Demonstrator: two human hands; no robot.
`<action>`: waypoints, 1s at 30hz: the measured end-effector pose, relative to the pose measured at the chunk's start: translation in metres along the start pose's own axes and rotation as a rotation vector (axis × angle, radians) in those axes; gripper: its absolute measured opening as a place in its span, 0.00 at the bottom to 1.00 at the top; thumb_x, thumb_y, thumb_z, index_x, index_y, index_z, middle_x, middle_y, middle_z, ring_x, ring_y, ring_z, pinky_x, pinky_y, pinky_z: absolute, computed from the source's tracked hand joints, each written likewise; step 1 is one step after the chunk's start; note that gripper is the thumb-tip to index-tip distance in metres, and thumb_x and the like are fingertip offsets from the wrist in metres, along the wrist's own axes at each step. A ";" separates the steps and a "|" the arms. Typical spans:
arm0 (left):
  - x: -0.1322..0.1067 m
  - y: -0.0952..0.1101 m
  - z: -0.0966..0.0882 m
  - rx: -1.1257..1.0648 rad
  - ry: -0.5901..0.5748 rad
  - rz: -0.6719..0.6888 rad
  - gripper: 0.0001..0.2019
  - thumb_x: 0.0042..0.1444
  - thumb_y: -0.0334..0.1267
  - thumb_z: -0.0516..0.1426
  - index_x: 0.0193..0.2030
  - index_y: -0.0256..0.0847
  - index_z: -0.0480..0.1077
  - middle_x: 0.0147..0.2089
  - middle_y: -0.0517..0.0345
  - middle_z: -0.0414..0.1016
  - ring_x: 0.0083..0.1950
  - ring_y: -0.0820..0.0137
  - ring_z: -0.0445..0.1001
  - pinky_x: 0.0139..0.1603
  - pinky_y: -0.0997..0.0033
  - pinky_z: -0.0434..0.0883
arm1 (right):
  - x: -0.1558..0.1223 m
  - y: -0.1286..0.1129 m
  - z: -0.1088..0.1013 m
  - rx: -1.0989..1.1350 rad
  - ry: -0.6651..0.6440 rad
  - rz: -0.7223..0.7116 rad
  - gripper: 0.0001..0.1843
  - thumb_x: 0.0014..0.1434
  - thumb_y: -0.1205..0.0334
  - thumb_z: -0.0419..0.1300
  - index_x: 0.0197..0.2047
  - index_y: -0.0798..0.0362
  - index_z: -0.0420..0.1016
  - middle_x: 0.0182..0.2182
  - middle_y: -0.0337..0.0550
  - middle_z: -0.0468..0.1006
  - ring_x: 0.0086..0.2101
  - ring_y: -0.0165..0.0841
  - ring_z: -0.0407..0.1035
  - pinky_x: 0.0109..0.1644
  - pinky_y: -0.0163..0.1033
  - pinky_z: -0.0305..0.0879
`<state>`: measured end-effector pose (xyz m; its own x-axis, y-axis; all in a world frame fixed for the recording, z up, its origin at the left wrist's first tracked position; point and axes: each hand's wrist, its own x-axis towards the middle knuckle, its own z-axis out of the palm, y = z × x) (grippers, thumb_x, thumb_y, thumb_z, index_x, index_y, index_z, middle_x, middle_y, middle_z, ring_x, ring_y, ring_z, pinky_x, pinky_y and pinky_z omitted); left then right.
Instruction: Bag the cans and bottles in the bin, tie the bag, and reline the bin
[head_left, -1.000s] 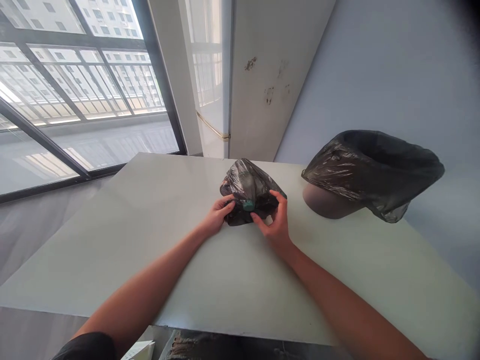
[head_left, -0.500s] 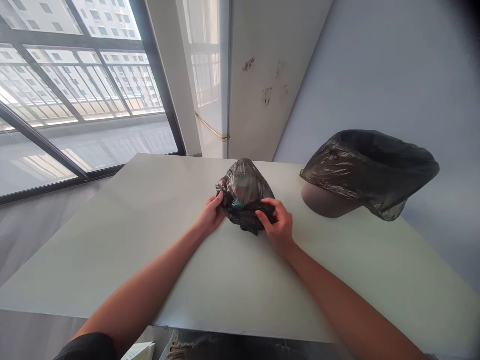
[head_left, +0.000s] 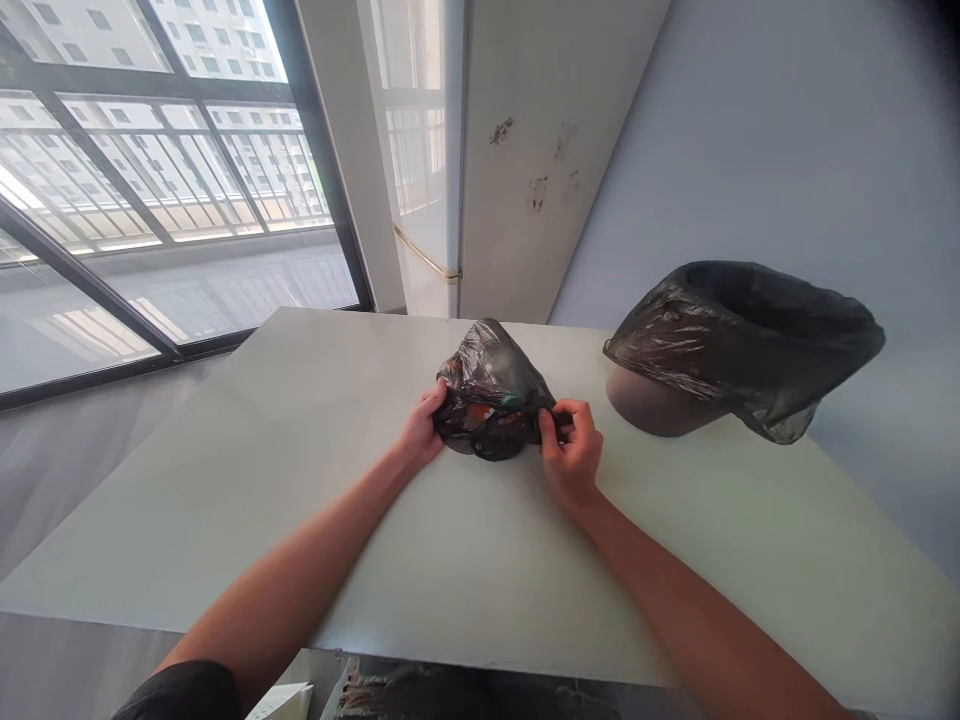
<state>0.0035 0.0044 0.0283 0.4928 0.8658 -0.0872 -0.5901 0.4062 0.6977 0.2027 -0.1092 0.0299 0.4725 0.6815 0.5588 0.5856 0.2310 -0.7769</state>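
Pale glossy flat tabletop [head_left: 450, 560] below my fingers. Left hand [head_left: 424, 425] clasps left side of crumpled black plastic bag [head_left: 491, 355], between my fingers; right hand [head_left: 574, 445] pinches its gathered edge. Just changed: edge pulled rightward, green piece [head_left: 511, 400] inside less exposed, orange patch [head_left: 480, 413] showing; film seems tauter. Beyond right fingers: brown rounded bin [head_left: 660, 405], loose black plastic liner [head_left: 667, 340] over it; contents, cannot tell.

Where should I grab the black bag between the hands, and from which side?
Probably the gathered plastic at its right end, coming from the near right, where the right hand pinches it. That edge looks thin and bunched, while the rest of the black bag bulges and would likely be harder to pinch.
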 end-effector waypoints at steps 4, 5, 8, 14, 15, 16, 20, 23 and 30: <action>-0.003 0.004 -0.003 -0.052 -0.034 -0.019 0.16 0.56 0.49 0.70 0.36 0.36 0.79 0.35 0.53 0.83 0.35 0.65 0.82 0.45 0.65 0.80 | 0.005 0.004 0.000 0.093 0.044 0.126 0.13 0.68 0.51 0.62 0.49 0.49 0.66 0.22 0.28 0.65 0.19 0.28 0.61 0.24 0.33 0.58; -0.004 0.005 -0.003 -0.059 -0.053 -0.010 0.16 0.55 0.48 0.71 0.35 0.36 0.78 0.35 0.52 0.83 0.35 0.65 0.82 0.45 0.65 0.80 | 0.006 0.005 0.000 0.108 0.067 0.113 0.14 0.68 0.52 0.61 0.50 0.49 0.65 0.25 0.30 0.67 0.21 0.28 0.62 0.25 0.34 0.60; -0.006 0.006 -0.002 -0.038 -0.115 0.012 0.17 0.51 0.47 0.73 0.37 0.36 0.79 0.35 0.52 0.82 0.35 0.64 0.81 0.45 0.63 0.79 | 0.009 0.002 -0.006 0.021 0.188 -0.120 0.16 0.63 0.59 0.63 0.53 0.49 0.65 0.39 0.42 0.69 0.30 0.30 0.66 0.32 0.38 0.68; -0.011 0.006 0.004 0.054 -0.194 0.010 0.20 0.43 0.40 0.75 0.45 0.38 0.82 0.40 0.51 0.84 0.39 0.61 0.82 0.50 0.59 0.78 | -0.009 -0.026 -0.008 -0.122 -0.309 -0.971 0.18 0.59 0.72 0.56 0.50 0.44 0.73 0.46 0.48 0.77 0.46 0.39 0.75 0.49 0.47 0.77; -0.012 0.007 0.003 0.077 -0.198 0.011 0.20 0.43 0.38 0.75 0.44 0.37 0.82 0.40 0.51 0.84 0.39 0.61 0.81 0.49 0.60 0.77 | -0.013 -0.031 -0.004 -0.094 -0.456 -0.991 0.20 0.60 0.73 0.54 0.53 0.46 0.72 0.51 0.49 0.78 0.51 0.40 0.75 0.53 0.48 0.78; -0.012 0.007 0.003 0.097 -0.200 0.016 0.19 0.42 0.36 0.74 0.43 0.37 0.82 0.39 0.51 0.84 0.39 0.61 0.81 0.47 0.62 0.76 | -0.016 -0.035 0.000 -0.073 -0.546 -0.965 0.22 0.61 0.74 0.52 0.56 0.48 0.72 0.56 0.52 0.78 0.55 0.41 0.74 0.56 0.48 0.77; -0.013 0.008 0.001 0.125 -0.214 0.029 0.17 0.41 0.33 0.73 0.41 0.37 0.81 0.37 0.53 0.82 0.36 0.64 0.79 0.43 0.64 0.75 | -0.013 -0.035 0.010 -0.115 -0.433 -0.688 0.25 0.67 0.75 0.50 0.65 0.55 0.68 0.62 0.59 0.75 0.61 0.43 0.71 0.63 0.52 0.74; -0.013 0.008 0.002 0.148 -0.244 0.020 0.17 0.42 0.34 0.73 0.41 0.38 0.81 0.37 0.53 0.82 0.38 0.62 0.79 0.45 0.62 0.75 | -0.005 -0.026 0.006 -0.212 -0.243 -0.537 0.23 0.70 0.72 0.51 0.66 0.54 0.70 0.63 0.58 0.74 0.62 0.46 0.70 0.67 0.56 0.70; -0.014 0.007 0.001 0.146 -0.280 0.016 0.21 0.41 0.32 0.73 0.45 0.40 0.81 0.42 0.52 0.82 0.44 0.59 0.81 0.48 0.62 0.77 | -0.004 -0.018 0.004 -0.312 -0.288 -0.413 0.29 0.75 0.66 0.47 0.77 0.50 0.59 0.69 0.55 0.70 0.66 0.45 0.68 0.66 0.51 0.71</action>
<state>-0.0072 -0.0052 0.0355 0.6531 0.7493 0.1093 -0.5112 0.3298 0.7936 0.1879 -0.1136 0.0409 -0.0079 0.7499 0.6615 0.8695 0.3319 -0.3658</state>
